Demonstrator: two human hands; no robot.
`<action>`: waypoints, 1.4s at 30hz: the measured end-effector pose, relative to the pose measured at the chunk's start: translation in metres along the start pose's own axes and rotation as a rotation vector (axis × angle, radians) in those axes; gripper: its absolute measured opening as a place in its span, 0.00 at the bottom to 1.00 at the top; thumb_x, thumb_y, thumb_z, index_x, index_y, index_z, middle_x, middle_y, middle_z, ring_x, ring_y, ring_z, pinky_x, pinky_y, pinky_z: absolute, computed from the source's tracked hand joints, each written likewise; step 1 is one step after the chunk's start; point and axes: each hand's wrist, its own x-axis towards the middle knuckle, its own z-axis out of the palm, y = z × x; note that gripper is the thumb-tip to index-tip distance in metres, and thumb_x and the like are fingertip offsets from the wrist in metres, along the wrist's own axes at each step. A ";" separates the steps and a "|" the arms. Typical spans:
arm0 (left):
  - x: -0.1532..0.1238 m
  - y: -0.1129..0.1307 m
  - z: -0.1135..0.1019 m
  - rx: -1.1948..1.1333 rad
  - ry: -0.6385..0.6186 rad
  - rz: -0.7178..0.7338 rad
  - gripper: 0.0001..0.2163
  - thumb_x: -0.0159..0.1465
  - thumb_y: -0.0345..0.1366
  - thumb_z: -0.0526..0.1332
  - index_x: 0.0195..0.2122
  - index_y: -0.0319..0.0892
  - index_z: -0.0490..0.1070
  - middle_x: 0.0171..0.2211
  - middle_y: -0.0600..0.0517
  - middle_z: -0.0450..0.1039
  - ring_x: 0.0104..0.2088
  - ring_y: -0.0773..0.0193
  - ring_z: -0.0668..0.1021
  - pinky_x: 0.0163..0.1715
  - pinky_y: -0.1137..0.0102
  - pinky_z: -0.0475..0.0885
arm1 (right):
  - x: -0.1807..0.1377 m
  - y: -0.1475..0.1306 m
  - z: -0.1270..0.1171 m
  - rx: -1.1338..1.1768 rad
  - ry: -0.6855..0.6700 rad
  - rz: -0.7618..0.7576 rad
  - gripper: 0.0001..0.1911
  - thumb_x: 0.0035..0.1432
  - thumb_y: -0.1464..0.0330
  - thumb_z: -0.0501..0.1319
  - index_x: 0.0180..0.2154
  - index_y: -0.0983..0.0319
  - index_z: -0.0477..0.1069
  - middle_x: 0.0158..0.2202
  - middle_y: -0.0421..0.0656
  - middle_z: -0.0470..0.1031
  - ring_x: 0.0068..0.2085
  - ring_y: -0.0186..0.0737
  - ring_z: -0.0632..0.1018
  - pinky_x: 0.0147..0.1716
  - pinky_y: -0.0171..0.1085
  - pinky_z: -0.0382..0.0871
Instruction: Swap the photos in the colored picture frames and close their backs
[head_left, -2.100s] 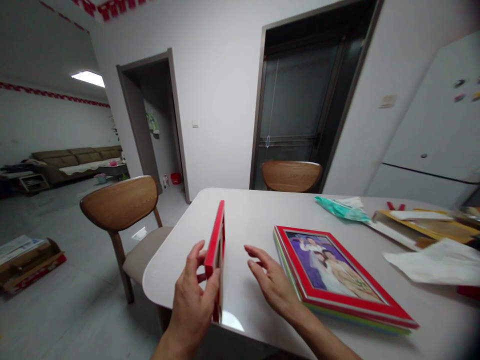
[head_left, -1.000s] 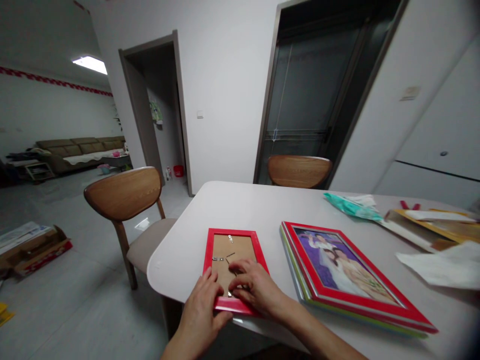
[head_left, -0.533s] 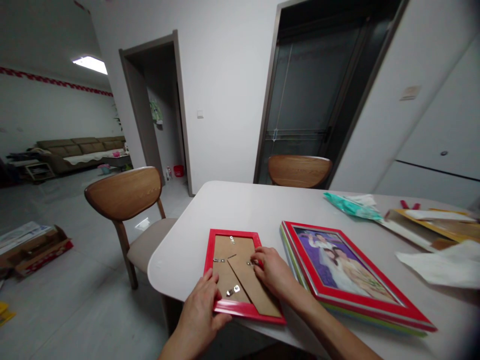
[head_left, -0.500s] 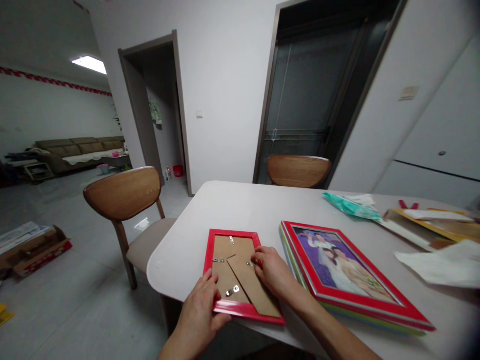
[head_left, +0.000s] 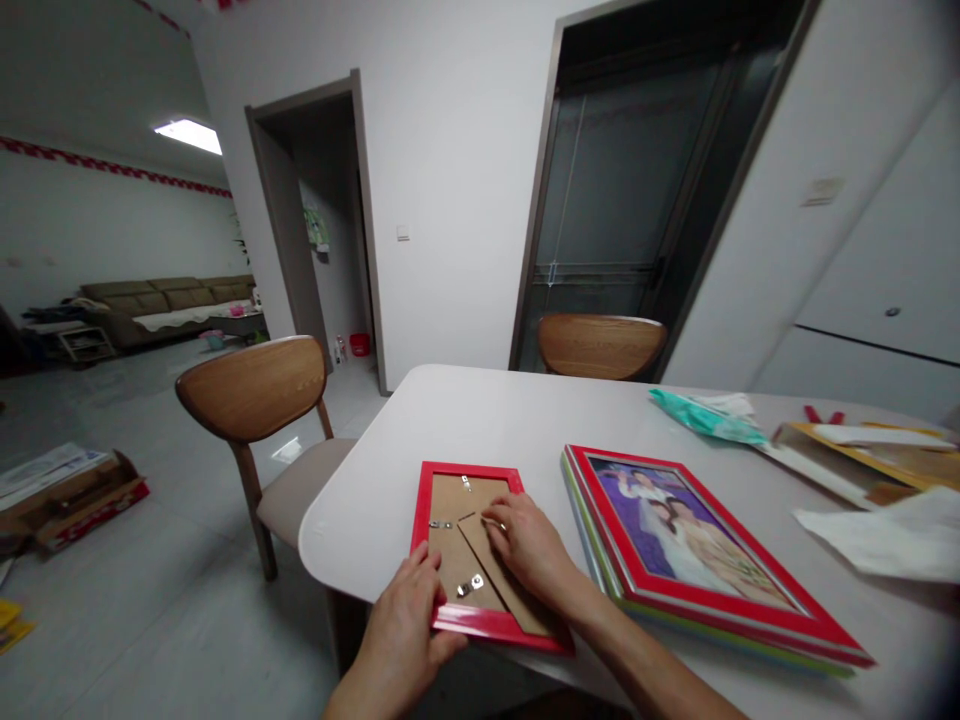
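Observation:
A small red picture frame (head_left: 424, 500) lies face down near the front edge of the white table (head_left: 517, 420). Its brown backing board (head_left: 448, 500) shows, with small metal clips and a stand leg. My left hand (head_left: 405, 625) grips the frame's near left corner, thumb on the red rim. My right hand (head_left: 525, 548) rests on the backing, fingers pressed together at the middle of the board by a clip. A stack of larger frames (head_left: 690, 545), the top one red with a portrait photo, lies just right of my right hand.
A wooden chair (head_left: 259, 400) stands left of the table, another chair (head_left: 600, 345) at its far side. A teal packet (head_left: 694, 412), a yellow-edged flat box (head_left: 862, 450) and white paper (head_left: 892, 535) lie at the right. A cardboard box (head_left: 67, 490) sits on the floor.
The red frame went from upright in my hands to face down on the table. My right hand slid from the frame's right edge to the middle of the backing.

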 end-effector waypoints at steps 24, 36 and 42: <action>-0.001 0.000 0.000 -0.048 0.018 0.011 0.14 0.43 0.28 0.64 0.33 0.40 0.68 0.49 0.42 0.65 0.54 0.52 0.61 0.51 0.57 0.58 | 0.044 -0.016 0.025 -0.112 0.005 0.110 0.15 0.56 0.69 0.46 0.35 0.64 0.70 0.35 0.47 0.70 0.37 0.38 0.68 0.37 0.34 0.57; 0.001 0.000 -0.002 -0.022 0.002 0.003 0.12 0.44 0.29 0.64 0.30 0.41 0.67 0.49 0.43 0.65 0.54 0.53 0.60 0.51 0.59 0.58 | 0.048 -0.011 0.022 -0.114 -0.013 0.165 0.16 0.54 0.70 0.48 0.42 0.58 0.68 0.39 0.48 0.68 0.41 0.43 0.66 0.38 0.38 0.56; 0.000 -0.002 0.001 -0.045 0.013 0.017 0.12 0.43 0.28 0.64 0.29 0.41 0.67 0.49 0.43 0.65 0.54 0.52 0.60 0.50 0.59 0.59 | 0.004 -0.020 0.003 -0.063 -0.011 0.077 0.17 0.50 0.63 0.53 0.43 0.59 0.67 0.41 0.46 0.67 0.42 0.42 0.66 0.39 0.36 0.56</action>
